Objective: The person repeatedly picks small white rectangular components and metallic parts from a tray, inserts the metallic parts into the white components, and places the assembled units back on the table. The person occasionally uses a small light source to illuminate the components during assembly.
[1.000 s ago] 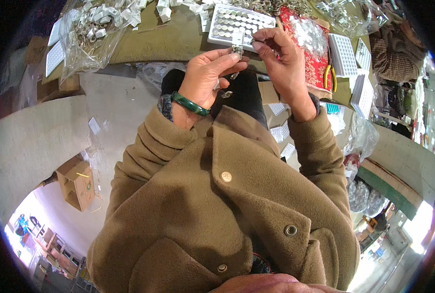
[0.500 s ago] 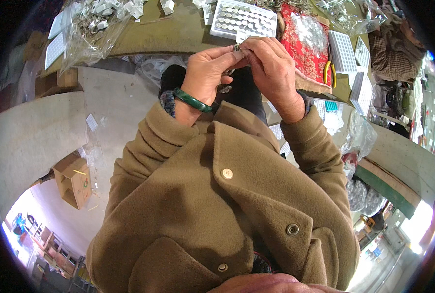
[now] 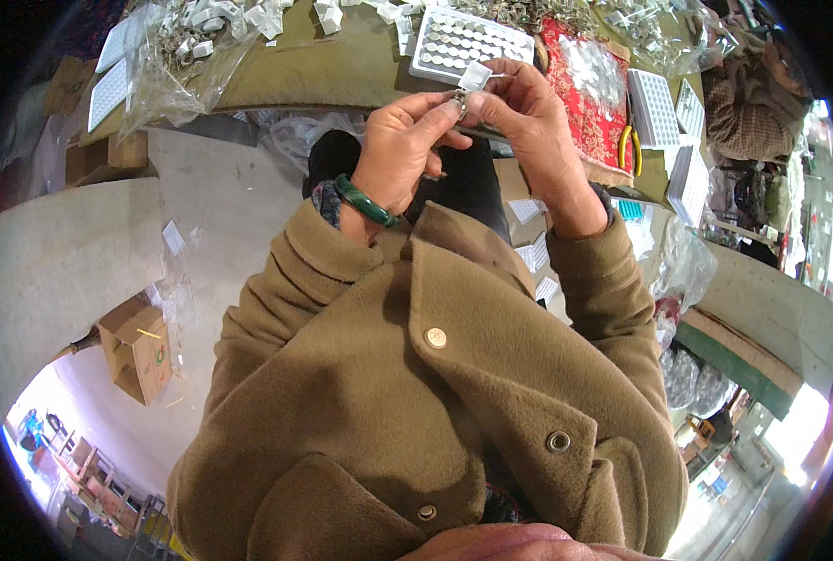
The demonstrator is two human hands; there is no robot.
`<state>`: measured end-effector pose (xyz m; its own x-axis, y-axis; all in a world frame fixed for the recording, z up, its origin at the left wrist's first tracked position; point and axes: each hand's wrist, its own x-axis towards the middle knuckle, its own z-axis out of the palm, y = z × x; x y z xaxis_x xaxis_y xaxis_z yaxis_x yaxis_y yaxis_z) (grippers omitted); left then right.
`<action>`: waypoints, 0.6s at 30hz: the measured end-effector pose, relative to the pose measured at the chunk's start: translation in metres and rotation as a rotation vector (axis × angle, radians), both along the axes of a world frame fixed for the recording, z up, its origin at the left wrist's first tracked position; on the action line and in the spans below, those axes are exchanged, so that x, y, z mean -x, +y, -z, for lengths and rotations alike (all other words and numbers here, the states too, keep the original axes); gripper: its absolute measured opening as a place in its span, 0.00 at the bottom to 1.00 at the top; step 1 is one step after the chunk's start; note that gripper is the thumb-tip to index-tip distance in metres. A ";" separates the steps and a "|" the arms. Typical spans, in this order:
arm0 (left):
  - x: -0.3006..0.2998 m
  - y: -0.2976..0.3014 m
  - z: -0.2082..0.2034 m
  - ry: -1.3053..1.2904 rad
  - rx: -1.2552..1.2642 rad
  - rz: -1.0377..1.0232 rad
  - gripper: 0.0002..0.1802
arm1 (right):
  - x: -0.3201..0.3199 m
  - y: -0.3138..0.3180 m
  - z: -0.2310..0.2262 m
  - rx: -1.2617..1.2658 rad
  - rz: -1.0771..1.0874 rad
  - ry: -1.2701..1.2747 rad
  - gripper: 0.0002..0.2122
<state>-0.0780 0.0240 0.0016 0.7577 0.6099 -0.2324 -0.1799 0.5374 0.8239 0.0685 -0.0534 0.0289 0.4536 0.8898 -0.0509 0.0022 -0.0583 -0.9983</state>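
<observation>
Opened out since the earlier frame, the right hand (image 3: 540, 126) exposes more of a white tag (image 3: 475, 77), now tilted toward 1 o'clock above a small metallic piece (image 3: 460, 96). Left hand (image 3: 393, 150): thumb and forefinger clamped on this piece, at 6 o'clock of the white tray (image 3: 423, 68); right-hand closure cannot be told. Piece probably light, stiff, slippery; best pinched by its edges.

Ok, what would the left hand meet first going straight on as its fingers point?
Past the small metal piece at its fingertips, the left hand would probably meet the right hand first, though depth is unclear here.
</observation>
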 end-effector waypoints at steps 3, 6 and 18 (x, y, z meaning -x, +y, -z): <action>-0.001 0.000 -0.003 -0.014 0.109 0.017 0.14 | 0.006 0.001 0.002 0.007 0.030 -0.085 0.10; -0.001 -0.002 -0.005 0.002 0.124 0.037 0.13 | 0.012 0.002 0.007 0.037 0.035 -0.199 0.13; 0.000 0.015 0.020 -0.264 0.771 0.395 0.11 | 0.003 -0.009 -0.001 0.015 -0.032 0.332 0.11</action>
<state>-0.0784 0.0387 -0.0188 0.9654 0.0410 -0.2574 0.0029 0.9858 0.1677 0.0656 -0.0626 0.0302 0.3821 0.9013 -0.2043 -0.3214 -0.0777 -0.9438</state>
